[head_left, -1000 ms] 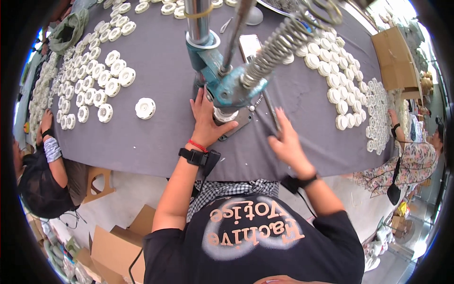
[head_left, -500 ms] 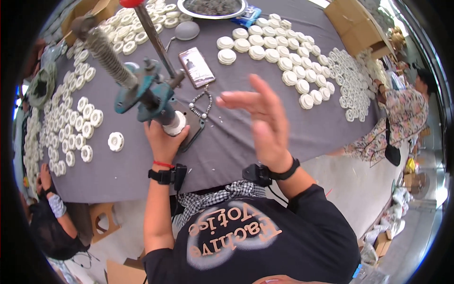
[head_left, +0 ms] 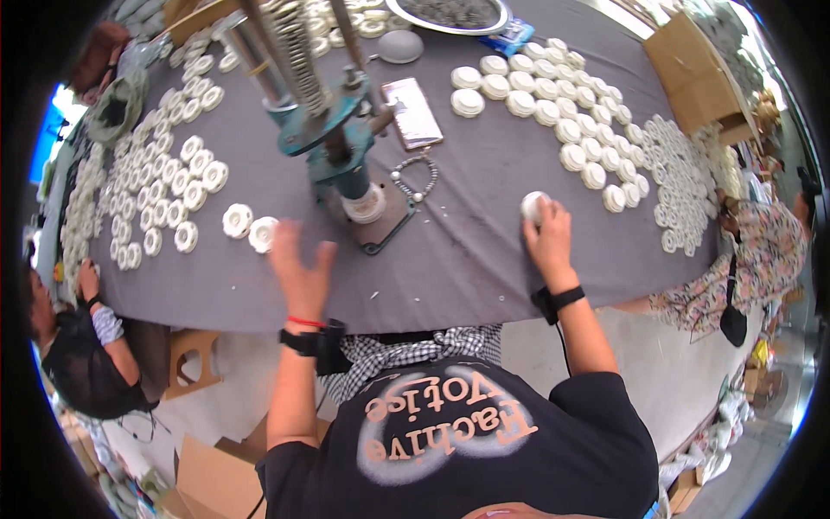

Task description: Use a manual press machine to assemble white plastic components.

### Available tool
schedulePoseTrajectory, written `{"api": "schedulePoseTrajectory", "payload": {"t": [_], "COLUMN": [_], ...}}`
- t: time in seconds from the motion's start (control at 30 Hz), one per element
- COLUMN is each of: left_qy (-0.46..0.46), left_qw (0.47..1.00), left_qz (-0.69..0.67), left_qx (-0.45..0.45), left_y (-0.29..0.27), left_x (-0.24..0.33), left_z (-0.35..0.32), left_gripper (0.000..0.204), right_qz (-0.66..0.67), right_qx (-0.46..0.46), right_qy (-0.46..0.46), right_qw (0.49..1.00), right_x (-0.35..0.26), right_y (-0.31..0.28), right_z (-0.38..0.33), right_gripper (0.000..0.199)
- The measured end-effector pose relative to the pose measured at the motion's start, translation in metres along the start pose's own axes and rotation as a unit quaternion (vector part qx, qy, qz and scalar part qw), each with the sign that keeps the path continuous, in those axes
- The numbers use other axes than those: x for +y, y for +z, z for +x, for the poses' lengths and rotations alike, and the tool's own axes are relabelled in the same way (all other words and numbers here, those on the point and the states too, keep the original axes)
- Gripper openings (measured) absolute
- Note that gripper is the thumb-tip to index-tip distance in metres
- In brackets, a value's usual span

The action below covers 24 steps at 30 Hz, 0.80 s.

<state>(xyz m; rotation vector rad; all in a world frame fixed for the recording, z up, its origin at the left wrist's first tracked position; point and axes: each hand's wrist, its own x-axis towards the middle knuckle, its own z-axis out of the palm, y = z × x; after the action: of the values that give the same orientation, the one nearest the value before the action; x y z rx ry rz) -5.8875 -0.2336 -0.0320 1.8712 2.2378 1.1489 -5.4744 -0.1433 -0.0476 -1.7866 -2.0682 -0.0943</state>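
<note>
My left hand (head_left: 300,275) is open, blurred by motion, its fingers spread beside a white scalloped disc (head_left: 263,234) on the cloth. Whether the fingertips touch that disc I cannot tell. Another scalloped disc (head_left: 238,221) lies just left of it. To the right, my right hand (head_left: 551,242) is closed on a white round cap (head_left: 533,204) at the table surface. Between my hands stands a teal hand press (head_left: 341,169) with a spring and a metal post. A white round piece (head_left: 363,206) sits under its ram, touched by neither hand.
Many white caps (head_left: 568,131) spread at the far right, beside small rings (head_left: 670,190). Scalloped discs (head_left: 177,182) cover the left. A phone (head_left: 413,112) and a beaded loop (head_left: 418,179) lie behind the press. Co-workers sit at both sides; a metal bowl (head_left: 454,24) stands far back.
My left hand has left the press and moved left; a second scalloped disc now lies there. My right hand has come down from the air onto a white cap. The whole view has shifted.
</note>
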Motion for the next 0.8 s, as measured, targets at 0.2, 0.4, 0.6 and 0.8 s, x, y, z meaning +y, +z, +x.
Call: {"api": "schedulePoseTrajectory", "payload": {"t": [0.2, 0.4, 0.6, 0.8], "left_qy": [0.057, 0.0, 0.01, -0.013], "left_qw": [0.983, 0.988, 0.979, 0.976], "left_qz": [-0.133, -0.147, -0.189, -0.183], "left_qx": [-0.11, -0.039, -0.08, -0.116], "left_y": [0.002, 0.028, 0.035, 0.05], "left_x": [0.075, 0.054, 0.049, 0.036], "left_z": [-0.018, 0.017, 0.024, 0.033], "left_gripper": [0.063, 0.075, 0.084, 0.081], "right_qz": [0.668, 0.746, 0.733, 0.635], "right_qx": [-0.306, -0.365, -0.258, -0.327], "right_qy": [0.284, 0.294, 0.299, 0.186], "right_qw": [0.616, 0.473, 0.554, 0.674], "right_x": [-0.162, -0.226, -0.235, -0.231], "right_y": [-0.021, 0.014, 0.019, 0.009], "right_z": [0.007, 0.033, 0.037, 0.064], "right_gripper": [0.039, 0.029, 0.032, 0.038]}}
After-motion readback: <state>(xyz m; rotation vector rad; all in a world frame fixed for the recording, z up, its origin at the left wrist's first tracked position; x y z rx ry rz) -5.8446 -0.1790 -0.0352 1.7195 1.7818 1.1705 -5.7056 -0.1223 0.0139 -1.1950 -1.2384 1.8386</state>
